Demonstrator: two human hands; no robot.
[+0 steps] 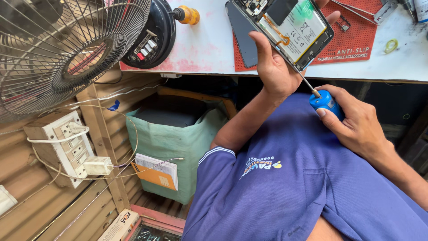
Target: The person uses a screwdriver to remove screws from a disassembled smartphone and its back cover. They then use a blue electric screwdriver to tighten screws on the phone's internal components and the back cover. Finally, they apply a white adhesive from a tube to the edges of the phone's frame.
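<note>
An opened smartphone, back cover off with its battery and orange flex cable showing, is tilted up off the table edge in my left hand. My right hand grips the blue handle of a small screwdriver. Its thin shaft runs up to the phone's lower edge. A dark back cover lies under the phone on a red mat.
A white worktable carries tweezers and a yellow-capped tool. A black desk fan stands at the left. Below are a wall power strip with a plugged charger, and a green bag.
</note>
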